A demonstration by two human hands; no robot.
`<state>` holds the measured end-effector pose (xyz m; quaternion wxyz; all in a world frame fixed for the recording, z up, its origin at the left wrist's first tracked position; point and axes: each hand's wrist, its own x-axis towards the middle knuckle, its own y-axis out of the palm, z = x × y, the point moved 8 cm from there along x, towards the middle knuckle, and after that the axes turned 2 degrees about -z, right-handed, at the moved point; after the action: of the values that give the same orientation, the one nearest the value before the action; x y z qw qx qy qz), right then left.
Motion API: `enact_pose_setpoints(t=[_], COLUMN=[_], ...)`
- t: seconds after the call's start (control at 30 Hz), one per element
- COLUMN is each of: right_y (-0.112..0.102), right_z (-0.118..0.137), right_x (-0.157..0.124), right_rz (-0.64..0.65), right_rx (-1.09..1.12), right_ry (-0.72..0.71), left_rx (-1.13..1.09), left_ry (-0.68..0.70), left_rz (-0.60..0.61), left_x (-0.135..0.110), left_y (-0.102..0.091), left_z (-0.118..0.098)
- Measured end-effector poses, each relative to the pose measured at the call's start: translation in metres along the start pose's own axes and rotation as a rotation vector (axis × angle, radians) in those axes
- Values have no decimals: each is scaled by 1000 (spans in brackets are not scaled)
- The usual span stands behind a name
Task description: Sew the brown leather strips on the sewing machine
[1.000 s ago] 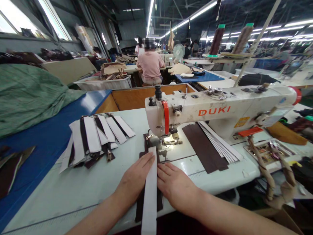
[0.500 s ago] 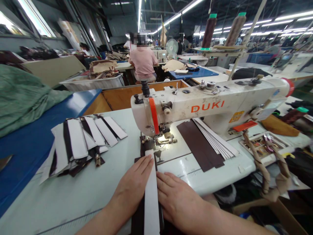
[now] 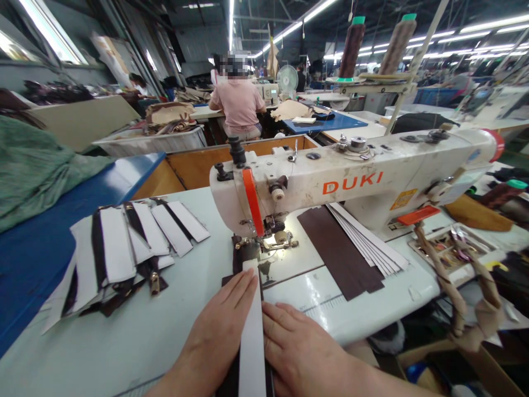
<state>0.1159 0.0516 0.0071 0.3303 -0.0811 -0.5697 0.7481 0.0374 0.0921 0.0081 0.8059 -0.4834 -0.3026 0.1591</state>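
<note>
Closely flanked white strip (image 3: 252,342), left hand (image 3: 215,321) over one edge, right hand (image 3: 301,339) along the other, fingers straight, unclenched, tabletop (image 3: 177,300) leftward.

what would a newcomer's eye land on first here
First, probably the big white sewing machine with orange DUKI lettering, spanning centre to right. Next, in front of it, the left hand with fingertips on a white strip, and the right hand along its other edge. A fanned pile of white and dark pieces lies at left.
</note>
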Motion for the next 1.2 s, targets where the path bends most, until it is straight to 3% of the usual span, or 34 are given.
enact_pose_setpoints(t=[0.27,0.47,0.8,1.2], right_y=[1,2,1,-4], right_z=[-1,-2,-3,-2], right_x=[1,1,3,1], right_rz=[0,2,23,47], right_rx=[-8,2,34,107], right_ry=[-15,-16,-6,9], left_rx=[15,86,85,32], left_ry=[-9,31,27,26], left_rz=[5,-50,-34,62], left_x=[-3,2,5,5], left_y=[6,-5,-4,2], left_z=[0,-5,-6,-7])
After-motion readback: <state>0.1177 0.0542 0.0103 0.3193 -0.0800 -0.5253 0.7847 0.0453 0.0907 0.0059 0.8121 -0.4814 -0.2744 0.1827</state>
